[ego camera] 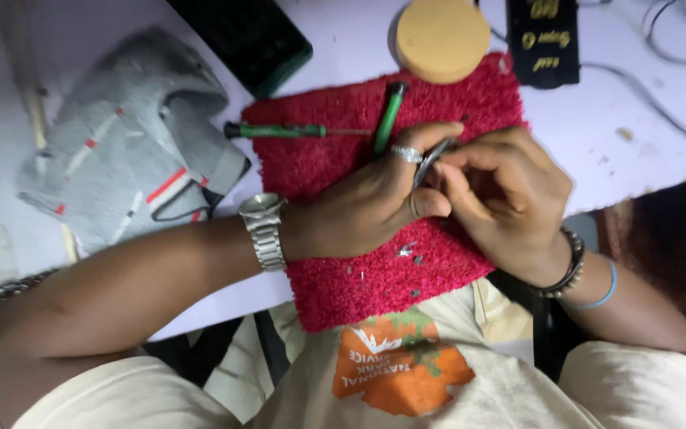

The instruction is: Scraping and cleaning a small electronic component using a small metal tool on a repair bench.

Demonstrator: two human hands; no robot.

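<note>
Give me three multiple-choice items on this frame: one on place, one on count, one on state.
1. Where do the green screwdrivers lie?
A. on the red mat
B. on the grey cloth
C. on the round tan disc

2. How many green-handled screwdrivers show?
A. one
B. two
C. four

3. What is the state of the hands?
A. both flat and open
B. left hand and right hand pinched together on a small metal tool
C. one out of view

Key: 1 A, both rest on the mat's upper part; 2 B, one lies level, one slants; 3 B, both hands' fingers close around the tool.
</note>
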